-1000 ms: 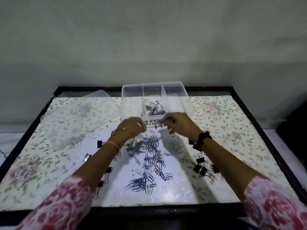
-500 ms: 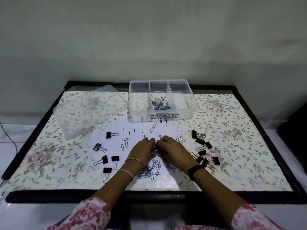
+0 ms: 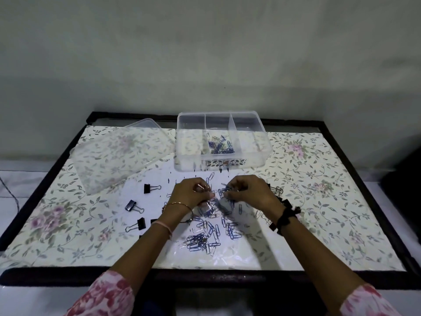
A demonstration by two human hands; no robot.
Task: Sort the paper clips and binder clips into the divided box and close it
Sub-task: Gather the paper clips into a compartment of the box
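The rectangular table cover [image 3: 319, 201] was cream, printed with grey-green leafy vines and pale purple-pink flowers, inside a dark, near-black frame [image 3: 355, 156]. On it the clear plastic divided box [image 3: 262, 142] and, left of the box, its clear plastic lid [image 3: 118, 156] let that print show through. The small wire paper clips [image 3: 205, 238] nearer me than the box were blue, the folding metal binder clips [image 3: 131, 205] black with silvery handles. My sleeves [image 3: 109, 293] were pink with red blotchy flowers.
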